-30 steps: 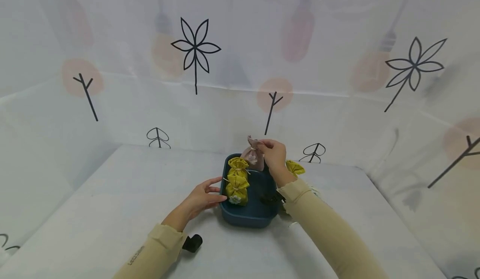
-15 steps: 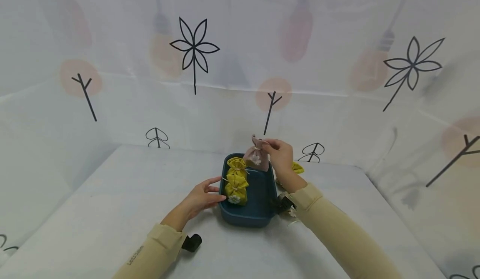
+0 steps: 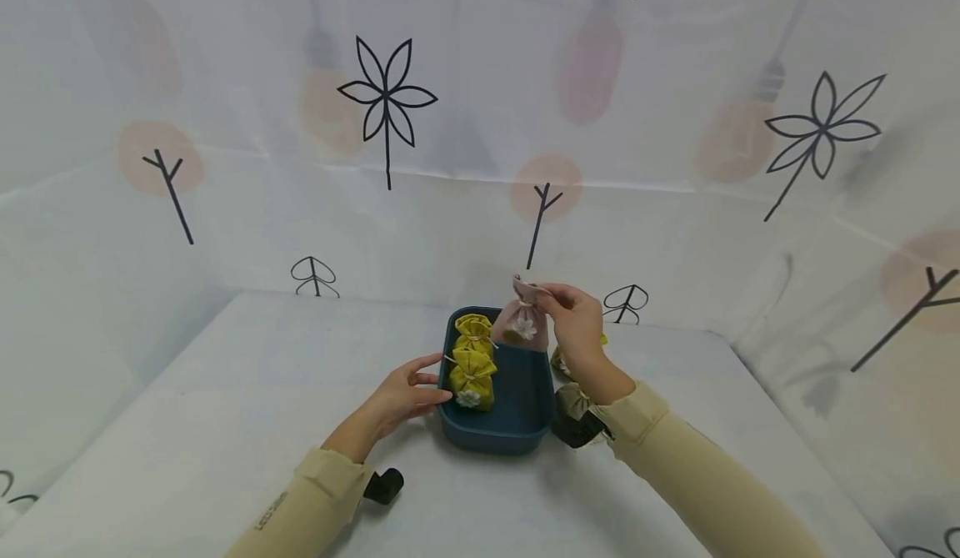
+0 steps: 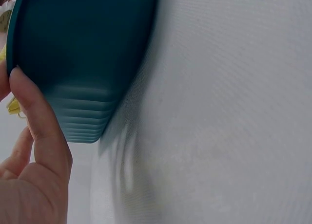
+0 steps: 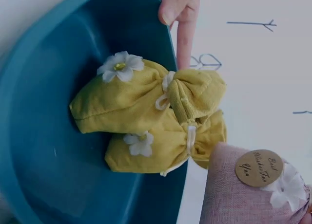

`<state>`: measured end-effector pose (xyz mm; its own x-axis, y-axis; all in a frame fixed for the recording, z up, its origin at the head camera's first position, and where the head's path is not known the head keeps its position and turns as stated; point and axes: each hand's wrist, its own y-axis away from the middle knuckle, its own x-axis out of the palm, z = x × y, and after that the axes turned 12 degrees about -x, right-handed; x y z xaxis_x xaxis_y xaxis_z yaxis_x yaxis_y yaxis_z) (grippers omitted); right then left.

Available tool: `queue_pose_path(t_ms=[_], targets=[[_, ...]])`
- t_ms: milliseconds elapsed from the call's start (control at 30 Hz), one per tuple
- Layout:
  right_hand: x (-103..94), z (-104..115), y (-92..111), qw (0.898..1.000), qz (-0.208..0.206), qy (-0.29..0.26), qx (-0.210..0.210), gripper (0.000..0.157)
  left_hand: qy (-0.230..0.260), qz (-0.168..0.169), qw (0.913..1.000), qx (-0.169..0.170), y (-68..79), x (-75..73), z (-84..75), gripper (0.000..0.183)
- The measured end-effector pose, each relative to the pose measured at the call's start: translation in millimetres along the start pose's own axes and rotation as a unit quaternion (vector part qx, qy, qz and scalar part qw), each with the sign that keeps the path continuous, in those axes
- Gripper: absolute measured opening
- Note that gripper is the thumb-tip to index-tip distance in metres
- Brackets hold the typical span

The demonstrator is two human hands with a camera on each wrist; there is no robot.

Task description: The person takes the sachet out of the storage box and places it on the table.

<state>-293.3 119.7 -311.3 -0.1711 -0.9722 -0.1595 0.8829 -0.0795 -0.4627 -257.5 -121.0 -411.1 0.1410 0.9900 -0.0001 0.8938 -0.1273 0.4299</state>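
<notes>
A pink drawstring pouch (image 3: 522, 324) with a white flower hangs over the far right part of a dark blue bin (image 3: 497, 441). My right hand (image 3: 576, 320) pinches its gathered neck between thumb and fingers. In the right wrist view, a round tan tag (image 5: 259, 168) with writing shows on the pouch. Two yellow drawstring pouches, a near one (image 3: 472, 379) and a far one (image 3: 473, 331), stand in a row along the bin's left wall. My left hand (image 3: 401, 399) holds the left rim, thumb at the top edge and fingers against the outer wall.
Right of the bin, partly behind my right hand and wrist, stand a beige pouch (image 3: 573, 399) and a yellow pouch (image 3: 559, 362). A black wrist camera (image 3: 384, 486) sits under my left sleeve. A printed white cloth (image 3: 465, 233) hangs behind the white table (image 3: 300, 374).
My right hand has moved right and slightly nearer with the pink pouch, away from the yellow pouches. The left hand has stayed at the bin's rim.
</notes>
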Motion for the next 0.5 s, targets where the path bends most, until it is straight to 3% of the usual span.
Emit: queue_pose_path(t_ms=[333, 500], targets=[[-9.3, 5, 15, 1.000, 0.020, 0.009, -0.023, 0.021, -0.003, 0.000, 1.0000, -0.003, 1.4, -0.3, -0.7, 0.073], [-15.8, 8, 22, 1.000, 0.005, 0.006, -0.022, 0.021, -0.001, 0.006, 1.0000, -0.002, 2.5, -0.1, -0.9, 0.073]])
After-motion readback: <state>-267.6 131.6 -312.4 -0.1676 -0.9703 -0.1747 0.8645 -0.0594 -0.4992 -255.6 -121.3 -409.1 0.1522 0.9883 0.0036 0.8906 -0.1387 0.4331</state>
